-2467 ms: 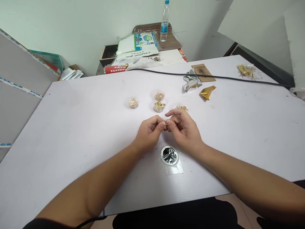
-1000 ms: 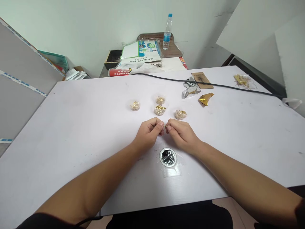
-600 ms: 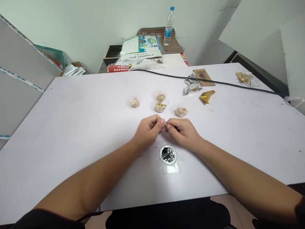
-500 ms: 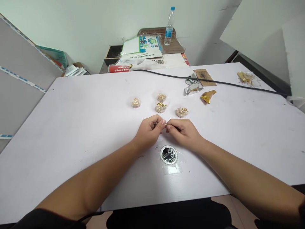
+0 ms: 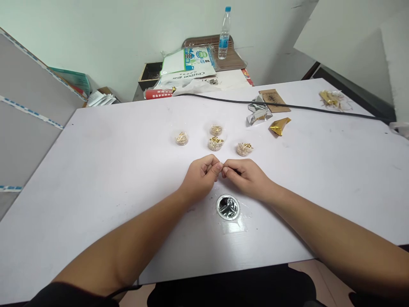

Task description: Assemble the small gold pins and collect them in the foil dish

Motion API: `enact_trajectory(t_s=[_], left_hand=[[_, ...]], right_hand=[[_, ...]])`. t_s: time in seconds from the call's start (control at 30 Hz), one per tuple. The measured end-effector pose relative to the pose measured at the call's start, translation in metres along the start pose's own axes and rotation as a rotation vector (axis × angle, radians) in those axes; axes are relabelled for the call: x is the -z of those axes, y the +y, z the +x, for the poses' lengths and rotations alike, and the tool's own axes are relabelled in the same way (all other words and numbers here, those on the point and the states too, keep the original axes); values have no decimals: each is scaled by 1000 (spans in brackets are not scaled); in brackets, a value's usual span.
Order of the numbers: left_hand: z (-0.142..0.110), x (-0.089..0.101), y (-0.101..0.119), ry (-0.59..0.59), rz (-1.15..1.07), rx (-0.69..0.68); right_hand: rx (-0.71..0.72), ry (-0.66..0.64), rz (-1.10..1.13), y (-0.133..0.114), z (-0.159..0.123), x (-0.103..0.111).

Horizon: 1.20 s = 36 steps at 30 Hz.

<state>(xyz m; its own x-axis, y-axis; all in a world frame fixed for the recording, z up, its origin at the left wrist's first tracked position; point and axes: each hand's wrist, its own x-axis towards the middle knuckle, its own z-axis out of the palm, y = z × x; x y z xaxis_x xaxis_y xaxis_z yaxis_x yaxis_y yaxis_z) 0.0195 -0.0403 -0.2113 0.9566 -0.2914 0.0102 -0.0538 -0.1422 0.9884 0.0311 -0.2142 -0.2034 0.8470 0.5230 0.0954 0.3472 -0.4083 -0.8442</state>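
Note:
My left hand (image 5: 204,175) and my right hand (image 5: 243,175) meet over the middle of the table, each pinching with thumb and forefinger. Between the touching fingertips, a thin gold-coloured pin seen a moment ago is now almost wholly hidden. Just beyond my hands stand small clear cups of fine gold pieces: one to the right (image 5: 245,149), one in the middle (image 5: 216,143), another behind it (image 5: 216,129) and one to the left (image 5: 182,138). Below my fingers, a round dark shiny disc with a pale rim (image 5: 228,207) sits on the white table (image 5: 111,162).
A black cable (image 5: 223,100) runs across the back of the table. Silver foil packets (image 5: 258,116), a gold foil packet (image 5: 280,126), a brown card (image 5: 274,100) and a bag of gold bits (image 5: 334,100) lie to the back right. A water bottle (image 5: 224,36) stands beyond.
My right fingers, partly spread at first, have curled in. The hands drew slightly apart, showing the gold pin between them, then came back together and covered it. The cups have stayed put.

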Motion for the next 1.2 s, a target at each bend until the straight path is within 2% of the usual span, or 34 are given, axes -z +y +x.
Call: enact_trajectory(t_s=[0.23, 0.53, 0.63, 0.83, 1.07, 1.2], left_hand=[[0, 2, -1, -39, 58, 11], [0, 1, -2, 27, -137, 22], [2, 3, -5, -34, -291, 38], [5, 8, -5, -222, -702, 189], [3, 11, -3, -340, -842, 189], [3, 12, -2, -369, -865, 175]], right_hand=[[71, -28, -56, 2, 3, 5], [226, -7, -109, 5, 4, 10], [280, -18, -63, 5, 4, 10], [348, -39, 40, 6, 1, 8], [458, 14, 51, 2, 0, 8], [486, 24, 56, 1, 0, 8]])
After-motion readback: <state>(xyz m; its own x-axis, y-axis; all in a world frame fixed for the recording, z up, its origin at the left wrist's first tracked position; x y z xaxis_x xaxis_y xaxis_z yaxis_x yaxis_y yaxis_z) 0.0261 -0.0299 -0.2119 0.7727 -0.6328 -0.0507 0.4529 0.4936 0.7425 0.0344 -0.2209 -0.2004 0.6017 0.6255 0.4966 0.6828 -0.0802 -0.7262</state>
